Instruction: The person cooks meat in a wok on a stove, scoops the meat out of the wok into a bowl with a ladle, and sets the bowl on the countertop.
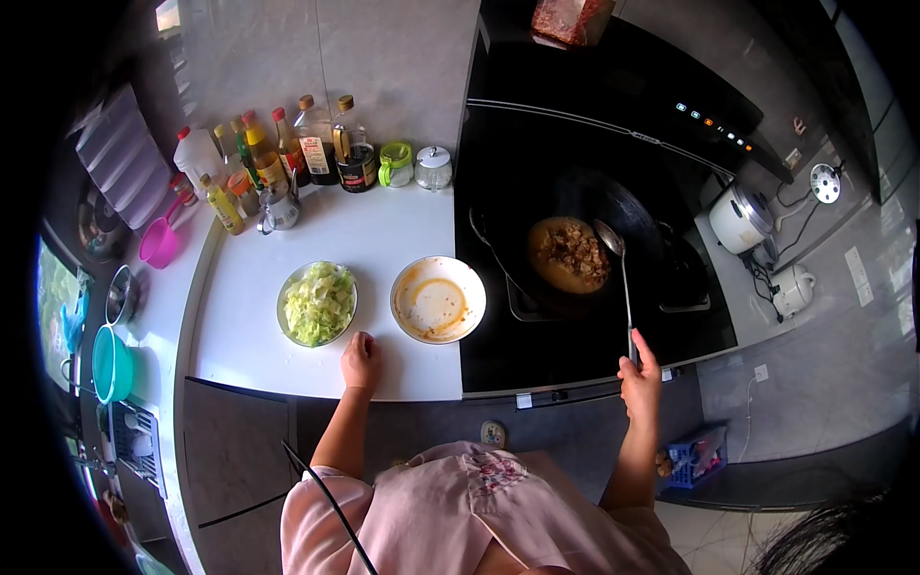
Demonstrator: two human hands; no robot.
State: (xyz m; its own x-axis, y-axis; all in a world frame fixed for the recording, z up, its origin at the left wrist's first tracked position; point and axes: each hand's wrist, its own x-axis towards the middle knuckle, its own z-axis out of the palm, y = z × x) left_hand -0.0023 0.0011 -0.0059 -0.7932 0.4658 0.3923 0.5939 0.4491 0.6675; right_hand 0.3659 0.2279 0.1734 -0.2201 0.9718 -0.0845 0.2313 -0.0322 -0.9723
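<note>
My right hand (642,381) grips the long handle of a metal ladle (626,278). The ladle's bowl rests at the right inside of a dark wok (618,206) on the stove. Brown chunks of food (580,257), which look like meat, sit in a brownish liquid in the wok. My left hand (361,362) is closed in a fist at the counter's front edge, with nothing seen in it. Just above it stands a bowl of chopped pale-green leaves (320,303). To its right is a white dish (438,299) smeared with orange-brown sauce.
Several sauce bottles (311,144), a green-lidded jar (395,165) and a glass jar (433,171) line the back wall. A small metal pot (280,209) stands before them. Left are a pink scoop (161,241) and teal basin (113,364). A rice cooker (741,218) stands right of the stove.
</note>
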